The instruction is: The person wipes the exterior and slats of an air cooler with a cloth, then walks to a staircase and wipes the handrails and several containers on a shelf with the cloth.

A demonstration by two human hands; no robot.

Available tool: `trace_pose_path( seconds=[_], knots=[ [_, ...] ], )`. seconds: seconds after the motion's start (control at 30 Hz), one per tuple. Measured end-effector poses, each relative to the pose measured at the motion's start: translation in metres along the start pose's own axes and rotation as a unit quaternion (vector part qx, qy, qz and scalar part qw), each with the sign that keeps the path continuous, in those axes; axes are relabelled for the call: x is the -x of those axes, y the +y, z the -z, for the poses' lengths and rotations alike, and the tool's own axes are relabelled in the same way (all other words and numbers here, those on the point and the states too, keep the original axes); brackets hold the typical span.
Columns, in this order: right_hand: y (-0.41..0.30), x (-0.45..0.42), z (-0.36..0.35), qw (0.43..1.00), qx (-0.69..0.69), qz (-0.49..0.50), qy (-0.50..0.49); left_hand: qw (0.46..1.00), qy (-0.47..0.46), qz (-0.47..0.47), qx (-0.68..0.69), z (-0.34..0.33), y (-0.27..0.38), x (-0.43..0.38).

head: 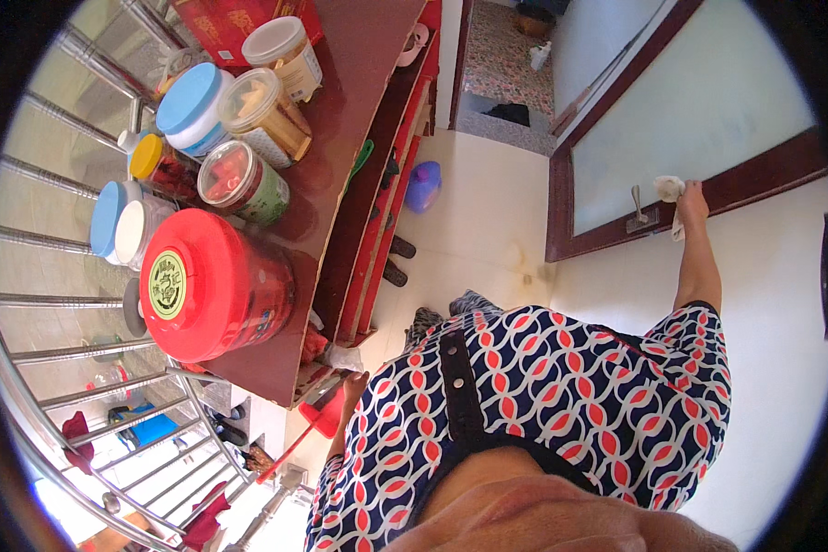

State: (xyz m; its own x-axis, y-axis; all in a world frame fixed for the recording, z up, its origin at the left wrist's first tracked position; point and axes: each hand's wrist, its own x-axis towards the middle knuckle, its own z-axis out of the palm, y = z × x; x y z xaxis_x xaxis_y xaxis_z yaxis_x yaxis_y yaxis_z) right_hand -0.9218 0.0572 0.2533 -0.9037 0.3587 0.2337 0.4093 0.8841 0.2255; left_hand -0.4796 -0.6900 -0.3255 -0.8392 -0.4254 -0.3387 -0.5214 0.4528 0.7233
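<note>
My right hand (693, 201) is at the dark wooden frame of a door with a frosted glass panel (676, 131). It grips a whitish cloth (669, 188), part of which hangs below the fingers. Just left of the cloth is the metal door handle (638, 207). My left hand (356, 386) is low beside my body, near the corner of a dark red shelf unit (321, 131) and a clear plastic bag (343, 357). Its fingers are small and partly hidden, so whether it holds anything cannot be told.
Jars and tubs, including a big red-lidded tub (214, 286), stand on the shelf unit's top beside a metal railing (55, 300). Dark slippers (395, 272) and a purple-blue plastic object (424, 186) lie on the floor. A red dustpan (328, 412) is by my left side.
</note>
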Motion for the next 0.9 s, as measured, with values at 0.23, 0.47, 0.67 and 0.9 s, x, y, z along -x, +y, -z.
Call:
trace_pose_path(
  seconds=[0.23, 0.47, 0.67, 0.9],
  knots=[
    [-0.035, -0.067, -0.015, 0.925, -0.357, 0.117, 0.054, 0.995, -0.098, 0.005, -0.002, -0.025, 0.023, 0.002],
    [-0.438, -0.036, 0.136, 0.766, -0.448, 0.426, 0.175, 0.979, -0.009, -0.201, -0.035, -0.002, 0.161, -0.022],
    [-0.606, 0.016, 0.119, 0.692, -0.316, 0.644, 0.084, 0.925, 0.155, -0.333, -0.096, 0.119, 0.512, -0.029],
    [-0.67, -0.076, 0.123, 0.769, -0.254, 0.586, 0.043, 0.843, 0.414, -0.281, -0.196, 0.201, 0.606, -0.046]
  ],
)
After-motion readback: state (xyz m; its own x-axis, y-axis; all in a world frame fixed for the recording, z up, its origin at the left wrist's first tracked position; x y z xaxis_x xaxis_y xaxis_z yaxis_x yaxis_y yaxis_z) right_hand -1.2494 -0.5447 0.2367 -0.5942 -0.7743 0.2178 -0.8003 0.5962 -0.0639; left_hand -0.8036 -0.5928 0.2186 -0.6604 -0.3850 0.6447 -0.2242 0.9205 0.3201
